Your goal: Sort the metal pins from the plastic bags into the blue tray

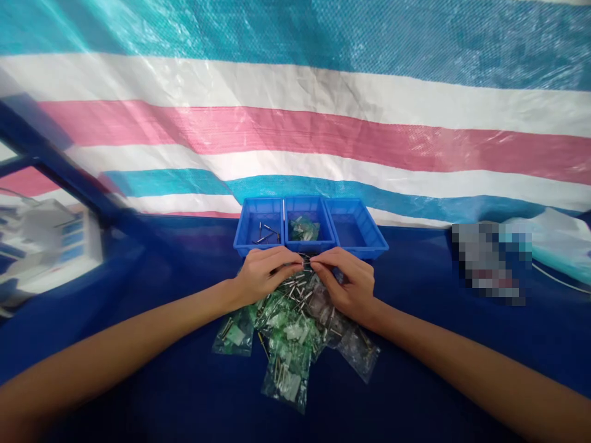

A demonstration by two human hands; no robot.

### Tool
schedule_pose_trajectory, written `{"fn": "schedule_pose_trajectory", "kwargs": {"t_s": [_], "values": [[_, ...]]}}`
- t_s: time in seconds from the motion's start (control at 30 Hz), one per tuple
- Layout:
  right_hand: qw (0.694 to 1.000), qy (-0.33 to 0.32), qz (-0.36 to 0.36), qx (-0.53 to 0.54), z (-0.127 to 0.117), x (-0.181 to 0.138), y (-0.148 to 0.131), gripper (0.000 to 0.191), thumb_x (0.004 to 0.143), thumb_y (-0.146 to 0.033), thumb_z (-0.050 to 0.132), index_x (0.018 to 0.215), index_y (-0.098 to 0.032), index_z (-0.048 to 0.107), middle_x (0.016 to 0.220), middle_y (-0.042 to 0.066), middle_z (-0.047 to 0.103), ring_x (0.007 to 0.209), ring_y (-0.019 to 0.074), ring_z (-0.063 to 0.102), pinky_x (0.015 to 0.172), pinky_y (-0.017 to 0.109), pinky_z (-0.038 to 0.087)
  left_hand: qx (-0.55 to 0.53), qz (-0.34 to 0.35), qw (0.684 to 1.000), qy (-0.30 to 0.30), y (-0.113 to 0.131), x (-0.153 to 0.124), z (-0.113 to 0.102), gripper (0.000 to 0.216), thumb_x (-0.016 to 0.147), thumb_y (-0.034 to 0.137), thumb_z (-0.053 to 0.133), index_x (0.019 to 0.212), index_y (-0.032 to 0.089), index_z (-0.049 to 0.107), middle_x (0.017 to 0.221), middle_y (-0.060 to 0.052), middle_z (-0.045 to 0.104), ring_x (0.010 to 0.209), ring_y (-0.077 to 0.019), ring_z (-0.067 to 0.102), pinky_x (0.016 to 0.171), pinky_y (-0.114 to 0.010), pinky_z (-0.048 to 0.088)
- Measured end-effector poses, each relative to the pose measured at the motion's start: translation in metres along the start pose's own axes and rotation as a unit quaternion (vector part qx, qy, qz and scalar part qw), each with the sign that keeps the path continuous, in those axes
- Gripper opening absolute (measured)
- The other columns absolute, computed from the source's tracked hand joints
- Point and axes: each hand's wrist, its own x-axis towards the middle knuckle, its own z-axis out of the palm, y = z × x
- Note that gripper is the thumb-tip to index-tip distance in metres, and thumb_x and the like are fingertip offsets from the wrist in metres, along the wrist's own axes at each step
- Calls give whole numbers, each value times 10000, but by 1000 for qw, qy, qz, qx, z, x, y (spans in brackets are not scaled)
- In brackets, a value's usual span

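Observation:
My left hand is closed, its thumb and fingertips pinched together just in front of the blue bins. Facing it, my right hand pinches in the same way, and the two sets of fingertips almost meet. What they hold is too small to make out; thin metal pieces lie right behind and below. Under the hands is a heap of short silver metal rods. Nearer to me lie several clear and green-tinted plastic bags with rods and white pieces inside.
Three blue bins stand side by side behind the hands: the left bin holds a few dark rods, the middle bin a green-tinted bag, and the right bin adjoins them. Striped sheeting hangs behind. White equipment is at left, a plastic bag at right.

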Motion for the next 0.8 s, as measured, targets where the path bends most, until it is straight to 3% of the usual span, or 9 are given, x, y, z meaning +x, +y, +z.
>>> {"fn": "schedule_pose_trajectory", "kwargs": {"t_s": [0.8], "values": [[1000,-7,6,4,0,-1,-2,112,797,-82,572,835,-167,633,693,29,642,610,123,590,544,248,479,-21,3,1000,-5,-2,-3,0,78,841,163,561,870,133,627,737,-36,673,600,-84,594,530,-176,446]]}}
